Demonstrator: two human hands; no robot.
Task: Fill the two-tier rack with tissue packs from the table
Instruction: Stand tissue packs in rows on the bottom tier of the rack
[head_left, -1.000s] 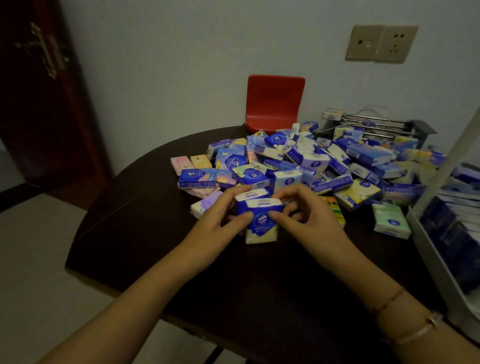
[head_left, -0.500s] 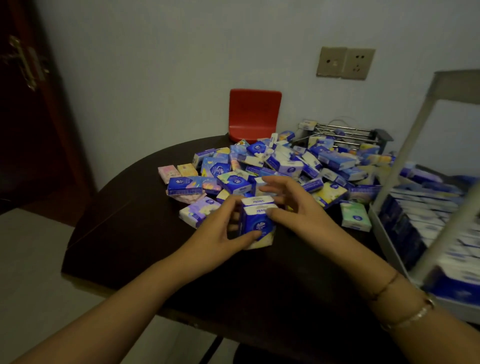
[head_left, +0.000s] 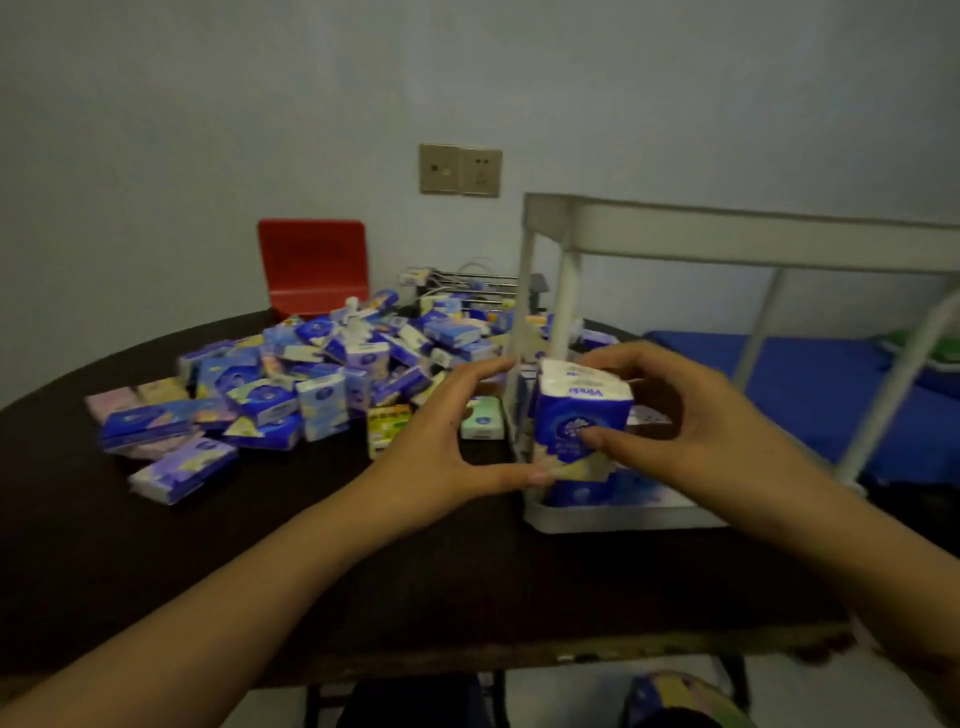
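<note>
I hold a small stack of blue and white tissue packs (head_left: 576, 415) upright between both hands, lifted above the lower tier's front left corner. My left hand (head_left: 447, 447) curls round its left side with the thumb underneath. My right hand (head_left: 680, 415) grips its right side, thumb on the front face. The white two-tier rack (head_left: 675, 231) stands on the right of the dark table (head_left: 311, 561). Its lower tier (head_left: 597, 514) holds several blue packs, mostly hidden behind my hands. A big heap of loose tissue packs (head_left: 322, 379) lies on the table to the left.
A red chair back (head_left: 314, 267) stands behind the table against the wall. A metal wire rack (head_left: 478, 283) sits behind the heap. A blue surface (head_left: 810, 384) lies beyond the white rack on the right. The table's front edge is close to me.
Both hands lifted the stacked packs off the table and carried them right to the rack's lower tier. My view swung right, bringing the rack into the middle.
</note>
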